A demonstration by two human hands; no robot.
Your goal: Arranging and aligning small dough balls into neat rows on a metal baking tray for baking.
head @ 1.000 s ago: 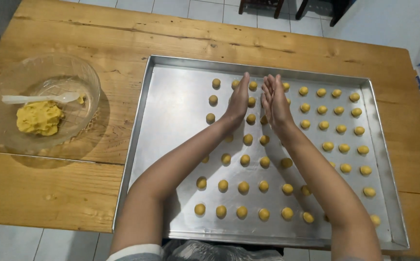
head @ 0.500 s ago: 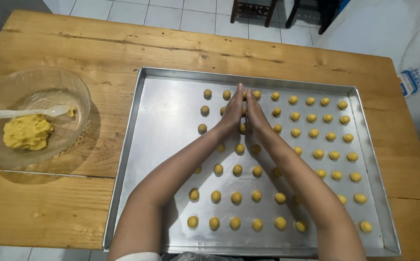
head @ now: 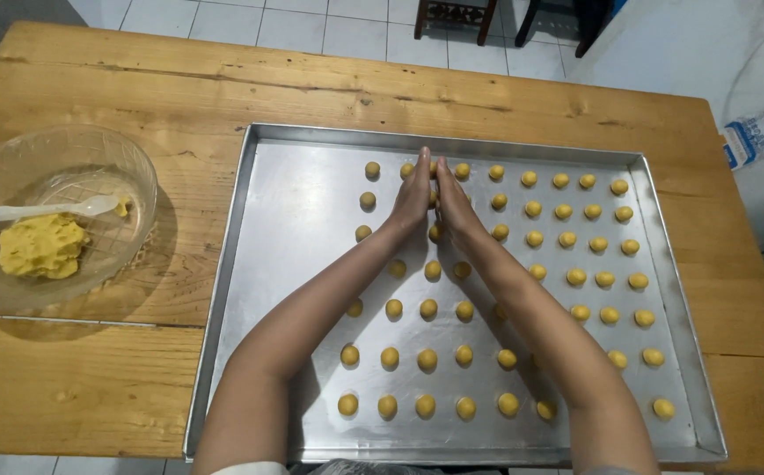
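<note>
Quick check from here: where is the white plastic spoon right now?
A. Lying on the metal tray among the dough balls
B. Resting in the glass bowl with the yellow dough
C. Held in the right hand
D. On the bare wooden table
B: the white spoon lies across the inside of the glass bowl, just above the lump of yellow dough, left of the tray.

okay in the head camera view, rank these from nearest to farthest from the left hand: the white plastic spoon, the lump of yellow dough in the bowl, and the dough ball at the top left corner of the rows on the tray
From the left hand:
1. Top-left dough ball, on the metal tray, just left of the hand.
2. White plastic spoon, in the glass bowl, far left on the table.
3. Lump of yellow dough, low in the bowl, slightly beyond the spoon's tip.
</note>
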